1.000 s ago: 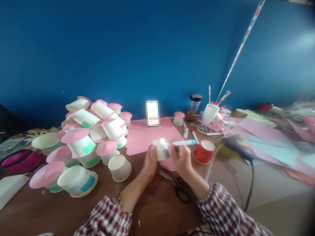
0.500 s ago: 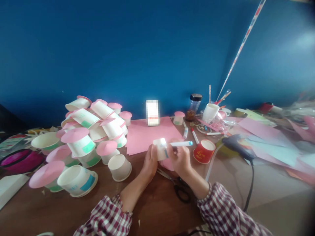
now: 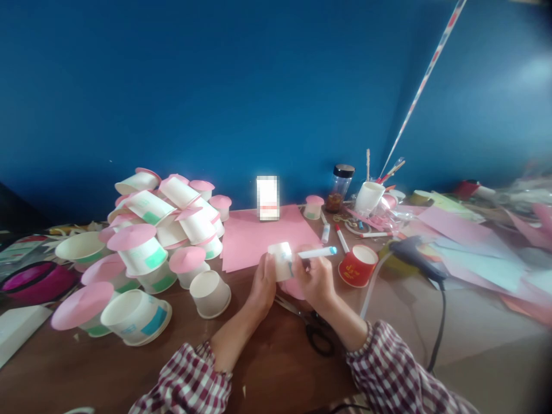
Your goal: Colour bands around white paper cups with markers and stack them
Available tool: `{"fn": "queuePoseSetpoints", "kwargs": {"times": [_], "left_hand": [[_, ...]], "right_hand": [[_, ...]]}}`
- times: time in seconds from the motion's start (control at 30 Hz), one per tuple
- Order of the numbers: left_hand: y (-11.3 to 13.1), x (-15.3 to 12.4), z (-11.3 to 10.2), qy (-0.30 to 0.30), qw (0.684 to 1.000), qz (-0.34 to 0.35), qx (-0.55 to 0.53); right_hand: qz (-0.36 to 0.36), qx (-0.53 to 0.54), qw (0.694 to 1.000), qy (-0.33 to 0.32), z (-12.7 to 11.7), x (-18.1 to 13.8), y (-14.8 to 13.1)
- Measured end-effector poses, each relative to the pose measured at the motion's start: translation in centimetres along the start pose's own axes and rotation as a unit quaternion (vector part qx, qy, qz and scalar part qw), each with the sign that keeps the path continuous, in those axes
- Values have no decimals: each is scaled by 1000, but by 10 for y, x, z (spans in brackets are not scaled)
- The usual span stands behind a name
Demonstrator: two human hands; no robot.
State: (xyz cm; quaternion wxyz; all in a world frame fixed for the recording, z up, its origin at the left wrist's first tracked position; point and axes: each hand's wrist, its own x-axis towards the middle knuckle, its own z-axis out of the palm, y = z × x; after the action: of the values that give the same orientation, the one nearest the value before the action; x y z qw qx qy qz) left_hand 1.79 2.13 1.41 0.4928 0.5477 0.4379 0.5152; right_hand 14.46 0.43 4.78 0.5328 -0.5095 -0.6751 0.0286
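In the middle of the head view my left hand (image 3: 261, 283) is closed around the left side of a white paper cup (image 3: 281, 260). A pink paper disc (image 3: 294, 287) shows at the cup's lower end. My right hand (image 3: 318, 282) grips a white marker with a light blue end (image 3: 319, 252), its tip side close against the cup; blue marking shows on the cup wall there. The exact contact of the tip is hidden by fingers. Beneath my wrists lie black-handled scissors (image 3: 317, 333) on the brown table (image 3: 263, 368).
Left stands a heap of paper cups with pink tops (image 3: 137, 247). Pink sheets (image 3: 250, 241) lie behind my hands. To the right are a red cup (image 3: 357, 265), markers (image 3: 342, 238), a lidded jar (image 3: 340, 187) and a dark corded tool, perhaps a glue gun (image 3: 416, 256).
The marker and right fingers have shifted very slightly against the cup, and the blue marking looks a little different. Everything else stays in place.
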Motion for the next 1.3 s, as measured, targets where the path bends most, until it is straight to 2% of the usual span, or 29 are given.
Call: {"fn": "queuePoseSetpoints", "kwargs": {"times": [0.2,0.4,0.77,1.3], "left_hand": [[3,-1,1,10,1000,-7,11],[12,-4,2,-11,1000,22,2],[7,-1,3,0,1000,14,-2],[14,-4,1,1,1000,13,-12]], "right_hand": [[7,11,1000,15,-1,0,-2],[-14,2,1000,-9,0,0,-4],[-9,-11,1000,-12,1,-1,-4],[-24,-19,999,-26,3,-5,2]]}}
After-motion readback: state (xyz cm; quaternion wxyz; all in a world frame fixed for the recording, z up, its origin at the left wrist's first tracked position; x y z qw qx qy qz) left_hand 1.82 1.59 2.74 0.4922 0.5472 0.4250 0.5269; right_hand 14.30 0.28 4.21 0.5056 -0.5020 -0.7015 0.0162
